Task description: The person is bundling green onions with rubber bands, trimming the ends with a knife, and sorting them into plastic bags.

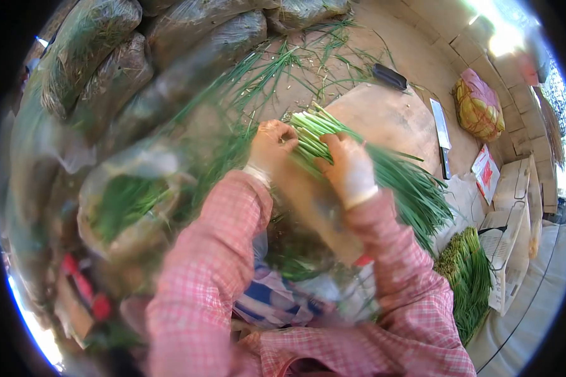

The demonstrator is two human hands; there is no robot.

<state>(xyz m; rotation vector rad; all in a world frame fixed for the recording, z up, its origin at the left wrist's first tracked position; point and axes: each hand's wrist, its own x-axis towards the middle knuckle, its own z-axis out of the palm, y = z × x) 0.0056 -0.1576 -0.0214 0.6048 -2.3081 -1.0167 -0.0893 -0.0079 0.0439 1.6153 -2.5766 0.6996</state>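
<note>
Green bunch (405, 182) held in right grip (350, 164); left grip (271, 148) beside pale ends (307, 124), hold unclear.

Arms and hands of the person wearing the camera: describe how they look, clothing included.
Both arms wear long, loosely creased sleeves in a pink-and-white check: the left sleeve and the right sleeve. At the wrists, the left hand and right hand each show a whitish band; whether it is a glove cuff is unclear.
</note>
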